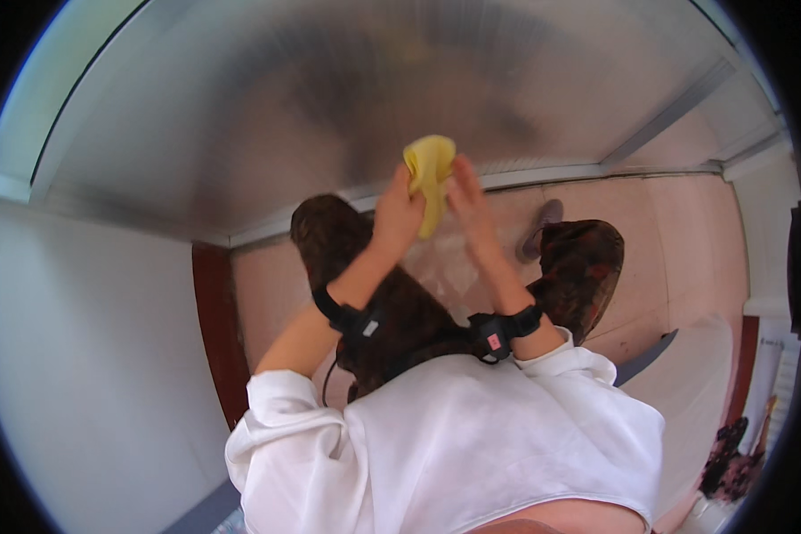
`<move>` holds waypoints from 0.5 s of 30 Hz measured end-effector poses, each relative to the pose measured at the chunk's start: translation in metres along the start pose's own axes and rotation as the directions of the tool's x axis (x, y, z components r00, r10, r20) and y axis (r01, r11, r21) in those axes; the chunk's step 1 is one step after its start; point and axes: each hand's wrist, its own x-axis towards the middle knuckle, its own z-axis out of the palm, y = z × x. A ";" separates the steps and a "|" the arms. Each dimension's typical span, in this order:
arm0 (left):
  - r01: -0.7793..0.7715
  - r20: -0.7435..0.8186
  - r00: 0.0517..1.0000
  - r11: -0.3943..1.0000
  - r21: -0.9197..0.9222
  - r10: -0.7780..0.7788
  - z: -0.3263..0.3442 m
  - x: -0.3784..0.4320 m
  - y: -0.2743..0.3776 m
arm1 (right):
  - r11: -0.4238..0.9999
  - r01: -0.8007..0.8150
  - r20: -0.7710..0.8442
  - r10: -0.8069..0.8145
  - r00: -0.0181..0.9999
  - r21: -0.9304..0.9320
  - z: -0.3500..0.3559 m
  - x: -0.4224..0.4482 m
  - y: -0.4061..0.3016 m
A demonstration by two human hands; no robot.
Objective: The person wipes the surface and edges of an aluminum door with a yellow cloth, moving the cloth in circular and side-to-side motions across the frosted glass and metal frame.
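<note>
A yellow cloth is bunched up in front of me, its lower end hanging down between my hands. My left hand, as it appears on the left of the view, cannot be told apart by name from position alone. Its fingers are closed on the cloth. At the cloth's right side is my right hand, slightly blurred, with its fingers extended and close to the cloth; no grip on it shows. Both wrists wear black bands with small boxes.
A tall, shiny metal-like panel with a pale bottom rail stands in front of me. Pink floor tiles lie below. My knees are bent apart near the rail. A white wall with a dark red skirting stands at the left.
</note>
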 end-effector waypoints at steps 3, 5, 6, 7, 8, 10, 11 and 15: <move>0.083 0.187 0.978 0.995 0.063 -0.093 0.022 -0.032 -0.011 | 0.903 -0.346 -0.002 0.359 0.933 0.254 0.013 -0.005 0.032; 0.092 0.323 0.941 0.995 0.037 -0.100 0.022 -0.035 -0.013 | 0.805 -0.411 0.025 0.444 0.896 0.429 0.003 0.006 0.055; 0.043 0.384 0.923 0.999 -0.033 -0.027 0.019 -0.037 -0.016 | 0.781 -0.413 0.015 0.460 0.888 0.468 -0.007 0.009 0.066; 0.000 0.436 0.899 0.995 -0.102 0.045 0.014 -0.037 -0.015 | 0.754 -0.418 0.011 0.479 0.878 0.506 -0.016 0.017 0.067; -0.077 0.411 0.906 0.994 -0.080 0.103 0.009 -0.036 -0.013 | 0.761 -0.366 -0.034 0.453 0.891 0.536 -0.028 0.030 0.067; -0.193 0.360 0.914 0.981 -0.018 0.186 -0.013 -0.046 -0.019 | 0.871 -0.070 -0.255 0.218 0.942 0.487 -0.036 0.048 0.041; -0.256 0.296 0.928 0.965 0.064 0.226 -0.027 -0.047 -0.028 | 0.896 0.082 -0.353 0.087 0.932 0.437 -0.037 0.061 0.018; -0.247 0.013 0.959 0.812 0.529 0.283 -0.108 -0.044 -0.053 | 0.770 0.626 -0.429 -0.610 0.667 -0.123 -0.007 0.108 -0.099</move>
